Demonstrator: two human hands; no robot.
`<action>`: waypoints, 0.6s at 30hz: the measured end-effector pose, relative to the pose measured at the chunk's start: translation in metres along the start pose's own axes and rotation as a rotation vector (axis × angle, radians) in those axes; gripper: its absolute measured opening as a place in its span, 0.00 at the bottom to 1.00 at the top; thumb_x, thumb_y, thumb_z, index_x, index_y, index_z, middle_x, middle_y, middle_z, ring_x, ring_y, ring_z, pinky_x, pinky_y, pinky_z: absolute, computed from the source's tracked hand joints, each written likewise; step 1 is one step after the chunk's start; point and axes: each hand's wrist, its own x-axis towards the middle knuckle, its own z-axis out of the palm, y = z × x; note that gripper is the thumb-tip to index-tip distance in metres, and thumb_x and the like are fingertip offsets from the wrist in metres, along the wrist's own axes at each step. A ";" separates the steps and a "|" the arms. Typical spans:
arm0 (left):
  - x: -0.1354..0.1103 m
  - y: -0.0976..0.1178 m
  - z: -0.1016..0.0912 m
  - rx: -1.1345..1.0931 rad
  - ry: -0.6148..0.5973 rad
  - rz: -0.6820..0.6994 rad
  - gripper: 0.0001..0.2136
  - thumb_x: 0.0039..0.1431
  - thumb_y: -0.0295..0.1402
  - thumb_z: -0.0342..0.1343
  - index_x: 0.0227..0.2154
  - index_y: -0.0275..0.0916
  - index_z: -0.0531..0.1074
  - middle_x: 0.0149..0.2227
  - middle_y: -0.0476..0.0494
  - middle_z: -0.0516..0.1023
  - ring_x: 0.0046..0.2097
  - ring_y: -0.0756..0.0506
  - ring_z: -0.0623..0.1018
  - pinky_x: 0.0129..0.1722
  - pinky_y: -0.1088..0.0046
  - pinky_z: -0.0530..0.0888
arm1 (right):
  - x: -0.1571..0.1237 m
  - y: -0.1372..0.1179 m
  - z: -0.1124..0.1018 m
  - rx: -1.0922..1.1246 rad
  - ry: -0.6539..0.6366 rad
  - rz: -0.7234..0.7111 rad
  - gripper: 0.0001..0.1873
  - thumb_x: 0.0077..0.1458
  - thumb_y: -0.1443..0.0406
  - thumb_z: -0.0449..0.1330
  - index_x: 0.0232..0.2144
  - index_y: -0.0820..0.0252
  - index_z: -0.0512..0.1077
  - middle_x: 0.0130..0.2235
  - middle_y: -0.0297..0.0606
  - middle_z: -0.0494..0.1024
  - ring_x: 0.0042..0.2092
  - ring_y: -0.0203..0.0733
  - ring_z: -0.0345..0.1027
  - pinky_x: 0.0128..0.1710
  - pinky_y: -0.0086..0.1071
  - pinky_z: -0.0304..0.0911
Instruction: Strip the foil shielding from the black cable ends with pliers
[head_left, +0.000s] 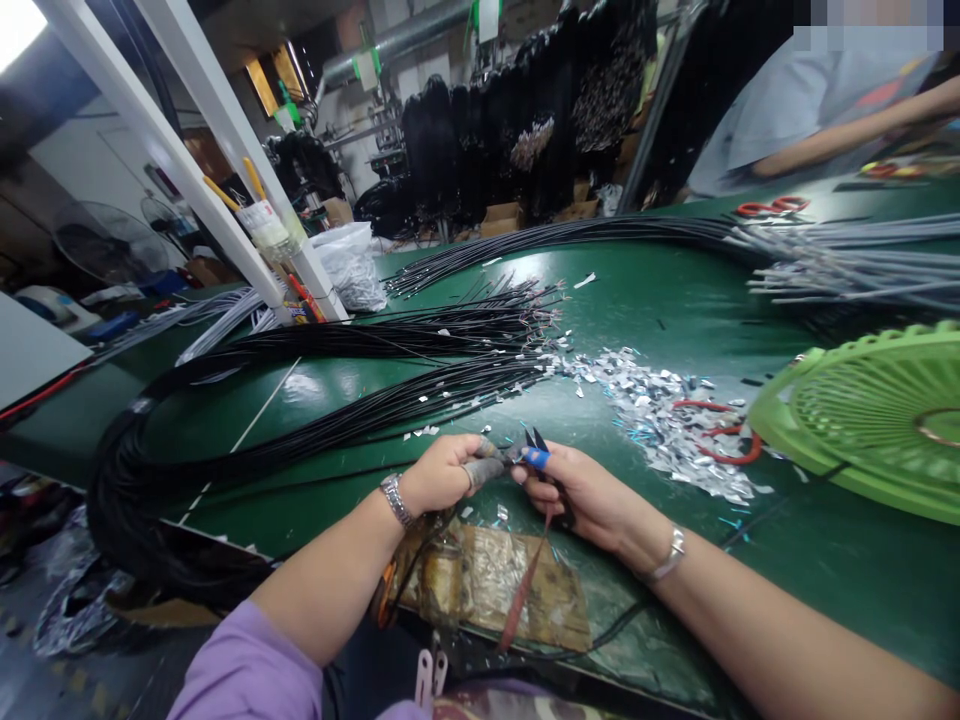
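Your left hand (442, 472) fisted round thin black cable end (493, 452), wrist bent inward — your right hand (581, 495) closed on blue-handled metal snips (535, 457), tips at cable, low over green surface (675, 290) near its front edge.

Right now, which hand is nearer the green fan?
Right. The right hand, gripping the cutters, is left of the fan, across the scrap pile. The left hand, pinching a wire end, is farther left, beyond the right hand.
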 end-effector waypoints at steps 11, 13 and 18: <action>0.000 -0.001 -0.001 0.320 0.005 0.060 0.11 0.54 0.39 0.53 0.27 0.35 0.70 0.18 0.54 0.61 0.22 0.54 0.57 0.20 0.78 0.54 | -0.002 0.003 0.006 -0.355 0.131 -0.205 0.15 0.42 0.55 0.64 0.25 0.58 0.66 0.15 0.24 0.62 0.18 0.29 0.47 0.16 0.25 0.42; 0.001 -0.002 -0.002 0.302 0.001 0.044 0.11 0.54 0.39 0.53 0.27 0.35 0.70 0.18 0.55 0.60 0.21 0.54 0.57 0.20 0.78 0.54 | -0.003 0.003 0.007 -0.387 0.131 -0.229 0.16 0.41 0.55 0.65 0.24 0.58 0.66 0.16 0.25 0.64 0.18 0.29 0.48 0.16 0.26 0.43; 0.001 -0.002 -0.002 0.268 -0.010 0.016 0.11 0.54 0.40 0.53 0.27 0.35 0.69 0.18 0.55 0.60 0.21 0.54 0.57 0.20 0.78 0.53 | -0.003 0.000 0.006 -0.365 0.100 -0.200 0.16 0.42 0.54 0.64 0.23 0.58 0.65 0.15 0.25 0.63 0.18 0.29 0.48 0.16 0.26 0.42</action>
